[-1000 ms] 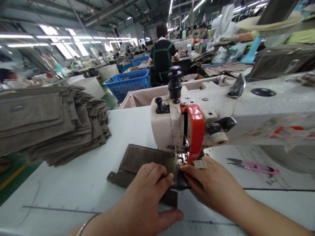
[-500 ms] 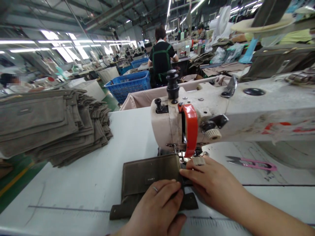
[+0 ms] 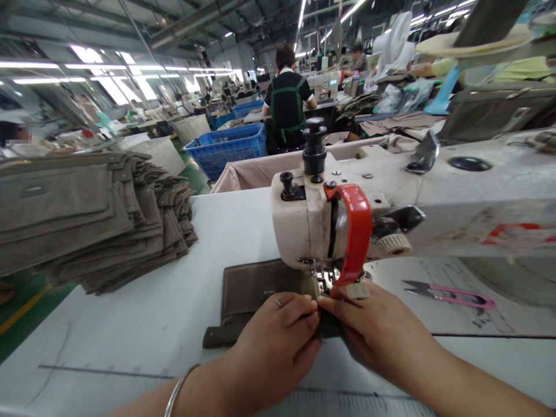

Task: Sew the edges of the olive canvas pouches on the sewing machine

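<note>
A dark olive fabric panel [image 3: 247, 289] with a small sewn label lies under the sewing machine's presser foot [image 3: 322, 281]. My left hand [image 3: 278, 336], wearing a ring, is closed with its fingertips on the panel's right side, just in front of the foot. My right hand [image 3: 373, 318] pinches the fabric's right edge, thumb and fingers close to the left fingertips. A beige band wraps one of its fingers. The sewing machine [image 3: 295, 226] has a red guard [image 3: 358, 231] beside the needle area. Both hands hide part of the fabric's near edge.
To the left sits a thick stack of olive fabric pieces [image 3: 87, 214]. Pink-handled thread snips [image 3: 456, 295] rest on the machine bed at right. A ruler scale [image 3: 108, 372] runs along the table's front. Beyond stand a blue crate [image 3: 230, 147] and a seated person [image 3: 286, 98].
The fabric panel has slid away from me, farther under the machine head. My left hand has moved forward with it, bringing a bracelet into view. My right hand stays beside the foot.
</note>
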### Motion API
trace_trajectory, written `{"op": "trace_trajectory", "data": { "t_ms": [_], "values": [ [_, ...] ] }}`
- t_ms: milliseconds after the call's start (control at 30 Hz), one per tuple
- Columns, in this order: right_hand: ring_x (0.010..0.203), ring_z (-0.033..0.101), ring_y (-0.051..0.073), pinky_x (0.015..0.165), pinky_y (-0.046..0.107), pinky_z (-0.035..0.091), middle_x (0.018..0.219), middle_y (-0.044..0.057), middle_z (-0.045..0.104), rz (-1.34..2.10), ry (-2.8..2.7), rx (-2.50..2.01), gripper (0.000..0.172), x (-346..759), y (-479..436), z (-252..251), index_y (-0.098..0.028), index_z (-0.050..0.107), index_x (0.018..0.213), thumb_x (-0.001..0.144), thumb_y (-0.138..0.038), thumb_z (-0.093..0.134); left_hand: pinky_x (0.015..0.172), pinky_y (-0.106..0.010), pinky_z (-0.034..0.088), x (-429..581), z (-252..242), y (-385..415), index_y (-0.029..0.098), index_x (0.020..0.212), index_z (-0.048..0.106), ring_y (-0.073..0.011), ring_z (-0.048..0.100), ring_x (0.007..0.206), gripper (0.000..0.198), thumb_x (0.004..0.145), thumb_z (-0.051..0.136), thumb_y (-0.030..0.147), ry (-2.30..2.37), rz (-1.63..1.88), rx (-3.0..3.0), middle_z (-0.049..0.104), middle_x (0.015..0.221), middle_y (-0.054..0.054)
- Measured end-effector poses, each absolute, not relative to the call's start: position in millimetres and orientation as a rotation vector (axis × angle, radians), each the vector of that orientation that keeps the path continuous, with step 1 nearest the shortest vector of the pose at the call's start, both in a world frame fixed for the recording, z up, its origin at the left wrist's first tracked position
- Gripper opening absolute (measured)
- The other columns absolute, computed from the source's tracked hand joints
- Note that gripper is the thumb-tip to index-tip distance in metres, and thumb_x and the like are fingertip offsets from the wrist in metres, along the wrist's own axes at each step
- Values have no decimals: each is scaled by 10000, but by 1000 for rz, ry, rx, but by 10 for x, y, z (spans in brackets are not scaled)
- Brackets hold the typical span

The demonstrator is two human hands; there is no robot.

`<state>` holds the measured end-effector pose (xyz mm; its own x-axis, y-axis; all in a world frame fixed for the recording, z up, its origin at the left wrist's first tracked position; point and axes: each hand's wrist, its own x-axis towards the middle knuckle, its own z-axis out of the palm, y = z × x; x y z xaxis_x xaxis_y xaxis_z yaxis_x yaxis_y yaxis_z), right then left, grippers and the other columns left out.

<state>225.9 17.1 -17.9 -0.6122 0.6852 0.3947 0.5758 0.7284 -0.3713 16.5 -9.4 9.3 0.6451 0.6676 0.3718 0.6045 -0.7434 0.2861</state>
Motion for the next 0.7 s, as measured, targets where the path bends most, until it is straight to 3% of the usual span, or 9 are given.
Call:
{"op": "trace_trajectory", "data": {
  "t_ms": [367, 533, 700],
  "values": [
    [936, 577, 266, 801, 422, 532, 1067, 132, 622, 288, -2425, -991, 381, 2259, 198, -120, -163, 636, 1130, 834, -53, 421, 949, -370, 492, 115, 36, 209, 169, 1053, 629, -212, 617, 1014, 214, 841, 599, 165, 1105, 691, 2701, 671, 1094, -59],
    [975, 548, 262, 802, 402, 510, 1065, 130, 587, 289, -2275, -1109, 230, 2325, 246, -18, -148, 595, 1032, 869, -120, 435, 974, -374, 472, 37, 8, 242, 182, 1098, 621, -211, 606, 1044, 248, 851, 637, 204, 1124, 668, 2732, 671, 1109, -52],
    [860, 542, 259, 746, 422, 486, 888, 85, 589, 200, -2288, -1215, 112, 2321, 313, -13, -171, 568, 893, 886, -156, 458, 939, -336, 482, -60, -18, 239, 173, 1121, 603, -179, 621, 1005, 215, 907, 594, 200, 1085, 775, 2746, 694, 1088, -48]
  ]
}}
